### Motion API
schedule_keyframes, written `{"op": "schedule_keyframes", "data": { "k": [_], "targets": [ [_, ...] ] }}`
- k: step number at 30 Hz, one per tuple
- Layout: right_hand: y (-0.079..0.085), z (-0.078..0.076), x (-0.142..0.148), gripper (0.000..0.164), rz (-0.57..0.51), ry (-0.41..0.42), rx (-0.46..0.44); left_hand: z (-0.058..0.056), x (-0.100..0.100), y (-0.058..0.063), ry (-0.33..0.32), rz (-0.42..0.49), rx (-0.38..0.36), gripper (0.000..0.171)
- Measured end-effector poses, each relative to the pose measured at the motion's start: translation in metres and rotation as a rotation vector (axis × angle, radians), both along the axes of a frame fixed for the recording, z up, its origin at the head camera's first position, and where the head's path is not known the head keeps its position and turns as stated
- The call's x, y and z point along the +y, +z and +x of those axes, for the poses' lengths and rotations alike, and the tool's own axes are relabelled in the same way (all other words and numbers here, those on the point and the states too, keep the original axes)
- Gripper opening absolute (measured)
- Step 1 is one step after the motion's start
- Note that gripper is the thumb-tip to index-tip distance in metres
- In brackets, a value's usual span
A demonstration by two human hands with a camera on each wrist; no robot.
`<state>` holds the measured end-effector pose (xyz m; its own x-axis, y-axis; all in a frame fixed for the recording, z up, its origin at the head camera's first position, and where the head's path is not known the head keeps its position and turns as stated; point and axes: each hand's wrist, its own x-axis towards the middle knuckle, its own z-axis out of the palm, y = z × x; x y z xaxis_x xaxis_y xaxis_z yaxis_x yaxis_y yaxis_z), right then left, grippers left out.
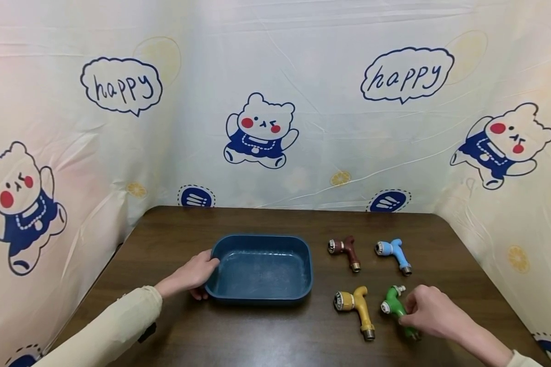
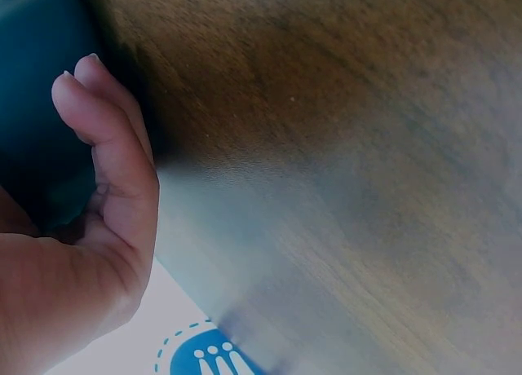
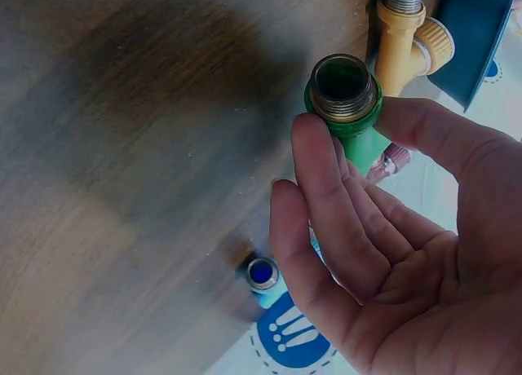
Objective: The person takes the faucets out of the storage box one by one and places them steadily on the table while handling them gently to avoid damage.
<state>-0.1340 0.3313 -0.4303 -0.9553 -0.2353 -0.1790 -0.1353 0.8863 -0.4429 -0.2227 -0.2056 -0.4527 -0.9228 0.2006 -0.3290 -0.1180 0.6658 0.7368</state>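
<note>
A blue rectangular plastic basin [image 1: 261, 298] stands on the wooden table. My left hand [image 1: 196, 272] holds its left edge, the thumb over the rim and the other fingers against the outer wall; in the left wrist view those fingers [image 2: 122, 147] curl beside the basin's side [image 2: 41, 90]. At the right, my right hand [image 1: 433, 311] pinches a green faucet [image 1: 395, 303] between thumb and fingers. The right wrist view shows its threaded end [image 3: 342, 90] facing the camera. Immediately left of it lies a yellow faucet [image 1: 360, 306].
Behind these, a dark red faucet [image 1: 349, 250] and a light blue faucet [image 1: 397, 252] lie on the table [image 1: 239, 331]. A printed curtain [image 1: 326, 132] with cartoon bears encloses the table's back and sides.
</note>
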Motion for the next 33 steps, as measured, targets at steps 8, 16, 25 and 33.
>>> {"op": "schedule_keyframes", "data": {
  "k": [8, 16, 25, 33],
  "targets": [
    [-0.001, 0.001, 0.003, 0.028, 0.014, -0.039, -0.003, 0.001, 0.000, 0.002, -0.006, 0.007, -0.002, 0.046],
    [-0.004, 0.002, 0.007, 0.022, 0.036, -0.096, -0.013, 0.000, 0.000, 0.002, -0.007, 0.006, -0.002, 0.046],
    [-0.006, 0.002, 0.015, 0.026, 0.007, -0.114, -0.027, 0.000, 0.000, 0.002, -0.008, 0.009, 0.007, 0.044],
    [-0.010, 0.002, 0.022, 0.027, -0.003, -0.105, -0.012, -0.001, 0.000, 0.000, -0.011, 0.003, 0.003, 0.044]
  ]
}}
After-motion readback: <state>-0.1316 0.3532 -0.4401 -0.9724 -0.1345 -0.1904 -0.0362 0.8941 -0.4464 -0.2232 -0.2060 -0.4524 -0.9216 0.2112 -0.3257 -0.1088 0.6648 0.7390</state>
